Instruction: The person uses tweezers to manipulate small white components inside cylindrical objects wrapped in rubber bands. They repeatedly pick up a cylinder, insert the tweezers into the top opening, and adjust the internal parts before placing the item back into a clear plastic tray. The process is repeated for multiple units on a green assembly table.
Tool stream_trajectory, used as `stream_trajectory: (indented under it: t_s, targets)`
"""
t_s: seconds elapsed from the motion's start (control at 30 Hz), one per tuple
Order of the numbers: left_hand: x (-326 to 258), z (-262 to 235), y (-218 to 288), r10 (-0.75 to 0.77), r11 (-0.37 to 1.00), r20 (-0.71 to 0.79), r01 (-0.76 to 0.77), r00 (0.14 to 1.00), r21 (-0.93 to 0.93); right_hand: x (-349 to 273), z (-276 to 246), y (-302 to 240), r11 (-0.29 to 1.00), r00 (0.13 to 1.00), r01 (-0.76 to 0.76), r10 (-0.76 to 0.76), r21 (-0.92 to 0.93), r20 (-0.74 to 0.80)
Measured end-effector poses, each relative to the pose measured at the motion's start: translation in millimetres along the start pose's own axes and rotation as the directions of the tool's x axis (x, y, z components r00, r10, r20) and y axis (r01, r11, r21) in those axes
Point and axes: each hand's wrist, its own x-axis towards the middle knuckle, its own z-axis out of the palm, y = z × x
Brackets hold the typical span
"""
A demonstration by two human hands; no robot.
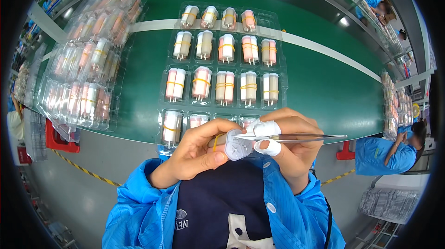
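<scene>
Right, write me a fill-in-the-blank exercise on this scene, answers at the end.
1. The right hand holds a pair of silver-coloured ____.
2. The person grips the grey-capped bundle with the ____.
3. The work table is coloured ____.
4. Bands around the bundles in the clear tray are ____.

Missing words: tweezers; left hand; green; yellow.

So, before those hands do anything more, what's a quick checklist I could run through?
1. Bundle secured: ok, held in the left hand.
2. Yellow band around the bundle: ok, in place.
3. Pale cap in view: ok, it faces the camera.
4. Tweezers held: ok, in the right hand.
5. Tweezer tips touching the cap: cannot tell from this view.
6. Tray's nearest row fully visible: not ok, the hands partly cover it.
</scene>
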Motion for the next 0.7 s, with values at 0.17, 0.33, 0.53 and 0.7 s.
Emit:
stream_trajectory:
  t_s: [0.17, 0.33, 0.53, 0.7]
  targets:
    - [-0.9, -0.5, 0.0, -0.010, 1.000, 0.008, 0.011, 1.000, -0.009, 1.2, 0.6, -1.0, 1.000, 1.000, -0.005, 0.005, -0.009, 0.004]
    - [-1.1, -0.6, 3.4, -0.027, 1.000, 0.036, 0.027, 0.999, 0.008, 0.9, 0.2, -0.6, 0.998, 1.000, -0.028, 0.028, 0.056, 0.004]
    - [-3.2, 0.5, 7.3, -0.055, 0.998, 0.042, 0.055, 0.998, 0.010, -0.3, -1.4, 0.2, 0.996, 0.999, -0.037, 0.036, 0.084, 0.019]
    - [-4.3, -1.2, 7.9, -0.083, 0.996, 0.061, 0.084, 0.995, -0.015, -0.3, -3.4, 2.6, 0.996, 0.998, -0.019, 0.014, 0.088, 0.054]
